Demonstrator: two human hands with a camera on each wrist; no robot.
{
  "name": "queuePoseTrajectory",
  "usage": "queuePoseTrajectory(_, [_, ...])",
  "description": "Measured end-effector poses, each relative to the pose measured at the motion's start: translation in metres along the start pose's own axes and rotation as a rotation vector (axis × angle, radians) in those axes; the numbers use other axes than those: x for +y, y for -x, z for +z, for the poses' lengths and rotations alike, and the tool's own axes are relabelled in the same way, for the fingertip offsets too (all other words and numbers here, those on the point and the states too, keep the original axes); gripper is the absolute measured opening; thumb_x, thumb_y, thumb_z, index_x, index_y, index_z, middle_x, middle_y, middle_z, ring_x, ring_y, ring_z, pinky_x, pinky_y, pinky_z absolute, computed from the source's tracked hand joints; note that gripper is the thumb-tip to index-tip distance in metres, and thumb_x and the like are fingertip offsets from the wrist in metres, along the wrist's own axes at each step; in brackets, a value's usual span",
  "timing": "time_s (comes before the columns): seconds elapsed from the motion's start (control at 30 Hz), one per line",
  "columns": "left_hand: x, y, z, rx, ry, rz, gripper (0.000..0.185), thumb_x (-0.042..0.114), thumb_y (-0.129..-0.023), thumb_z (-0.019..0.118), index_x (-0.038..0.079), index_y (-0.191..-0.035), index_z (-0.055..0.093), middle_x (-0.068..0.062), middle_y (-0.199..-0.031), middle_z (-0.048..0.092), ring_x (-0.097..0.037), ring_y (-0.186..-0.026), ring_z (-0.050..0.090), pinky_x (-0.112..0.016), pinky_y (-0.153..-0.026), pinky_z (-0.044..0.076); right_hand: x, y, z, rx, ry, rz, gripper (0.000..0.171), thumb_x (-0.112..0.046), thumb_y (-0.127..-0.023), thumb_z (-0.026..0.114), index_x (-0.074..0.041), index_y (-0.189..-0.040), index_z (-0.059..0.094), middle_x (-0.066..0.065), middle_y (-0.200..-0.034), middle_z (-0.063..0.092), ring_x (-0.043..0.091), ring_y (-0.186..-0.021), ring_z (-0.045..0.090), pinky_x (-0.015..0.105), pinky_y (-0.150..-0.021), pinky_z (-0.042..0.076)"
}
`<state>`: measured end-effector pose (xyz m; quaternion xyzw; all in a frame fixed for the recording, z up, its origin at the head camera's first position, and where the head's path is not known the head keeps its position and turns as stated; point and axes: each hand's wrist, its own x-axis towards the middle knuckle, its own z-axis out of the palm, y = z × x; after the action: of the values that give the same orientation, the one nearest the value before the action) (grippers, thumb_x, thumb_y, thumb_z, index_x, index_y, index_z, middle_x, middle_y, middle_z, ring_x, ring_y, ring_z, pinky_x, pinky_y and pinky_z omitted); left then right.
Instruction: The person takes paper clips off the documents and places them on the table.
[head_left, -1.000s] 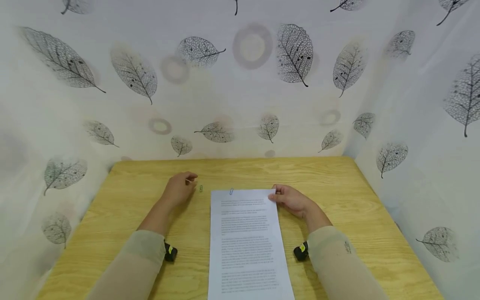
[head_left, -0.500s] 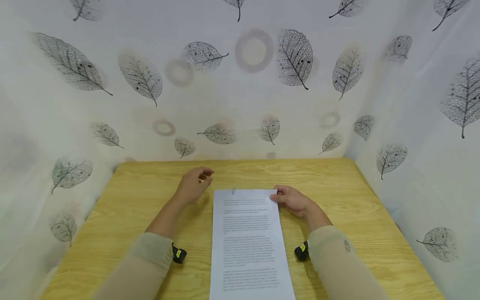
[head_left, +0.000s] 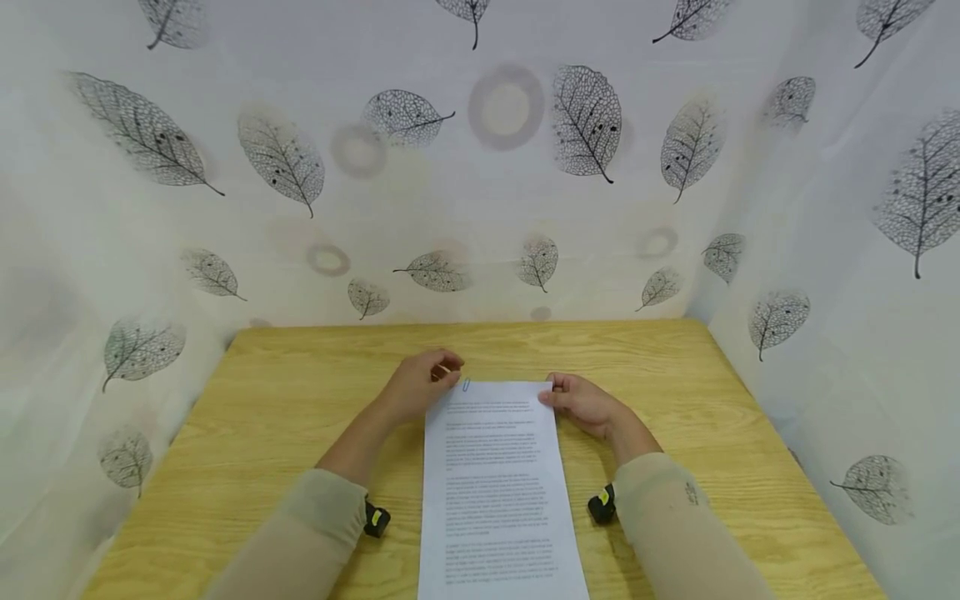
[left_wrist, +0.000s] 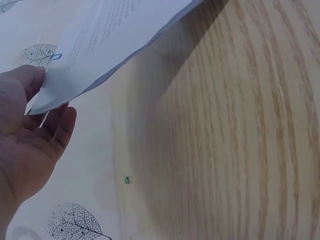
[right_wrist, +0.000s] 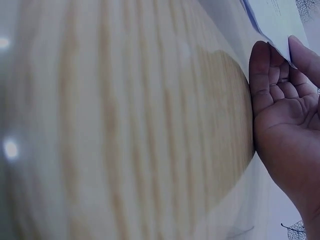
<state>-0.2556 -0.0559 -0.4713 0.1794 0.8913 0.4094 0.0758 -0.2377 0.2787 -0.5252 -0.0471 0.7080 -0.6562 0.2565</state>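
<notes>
Printed sheets of paper (head_left: 487,492) stretch towards the person, top edge raised off the table. A blue paper clip (head_left: 467,385) sits on that top edge, left of its middle. My right hand (head_left: 588,406) pinches the top right corner, thumb in front and fingers curled behind, as the right wrist view shows. At the top left corner is my left hand (head_left: 422,385); in the left wrist view the corner lies between its thumb and curled fingers. A small green paper clip (left_wrist: 128,180) lies on the table near the left hand, hidden in the head view.
The wood-grain table (head_left: 300,367) ends at a white curtain (head_left: 420,200) with a leaf print, which also hangs at both sides. A black wrist camera (head_left: 377,518) is worn on the left sleeve, another camera (head_left: 602,505) on the right.
My left hand has moved right, from beside the green paper clip to the top left corner of the paper, covering the clip. The right hand keeps its pinch on the other corner.
</notes>
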Motion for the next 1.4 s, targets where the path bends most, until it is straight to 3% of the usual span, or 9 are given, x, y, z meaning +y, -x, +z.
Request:
queuePoseTrajectory(0.13, [-0.001,-0.001,0.006,-0.026,-0.014,0.007,0.029,0.024,-0.107,0.070,0.012,-0.133,0.073,-0.002,-0.125,0.077,-0.022,-0.113,0.071,-0.043,-0.100,0.061,0.000,0.000,0.000,0.003,-0.007,0.004,0.015,-0.010,-0.110,0.062,-0.010,-0.096,0.057,-0.005,-0.106,0.077,0.013,-0.099,0.062,0.025,-0.087,0.052])
queuePoseTrajectory(0.37, [0.000,0.000,0.011,-0.059,-0.035,0.013,0.025,0.026,-0.108,0.069,0.017,-0.131,0.074,-0.004,-0.125,0.080,-0.027,-0.122,0.073,-0.051,-0.109,0.057,-0.001,-0.001,0.001,0.003,-0.010,0.007,0.013,-0.010,-0.110,0.062,-0.010,-0.097,0.057,-0.005,-0.106,0.077,0.013,-0.100,0.062,0.024,-0.088,0.052])
queuePoseTrajectory(0.67, [-0.001,0.004,0.012,-0.093,-0.046,0.022,0.024,0.024,-0.106,0.071,0.021,-0.130,0.071,-0.005,-0.116,0.081,-0.020,-0.105,0.076,-0.043,-0.093,0.061,0.001,0.001,0.002,-0.015,-0.003,-0.004,0.013,-0.011,-0.110,0.061,-0.009,-0.098,0.057,-0.005,-0.108,0.077,0.013,-0.101,0.063,0.025,-0.088,0.052])
queuePoseTrajectory(1.1, [-0.006,0.006,0.005,-0.116,-0.082,0.073,0.025,0.024,-0.106,0.070,0.021,-0.130,0.070,-0.006,-0.115,0.081,-0.018,-0.100,0.074,-0.041,-0.090,0.060,-0.004,0.002,0.004,0.016,-0.009,0.013,0.011,-0.008,-0.109,0.061,-0.009,-0.099,0.058,-0.004,-0.107,0.076,0.013,-0.103,0.063,0.024,-0.089,0.053])
queuePoseTrajectory(1.4, [-0.009,0.004,0.007,-0.106,-0.101,0.094,0.021,0.022,-0.105,0.071,0.022,-0.126,0.071,-0.003,-0.109,0.081,-0.015,-0.095,0.072,-0.039,-0.087,0.060,-0.004,0.002,0.003,0.028,-0.021,0.025,0.011,-0.008,-0.109,0.063,-0.009,-0.099,0.059,-0.005,-0.107,0.076,0.013,-0.103,0.062,0.023,-0.089,0.052])
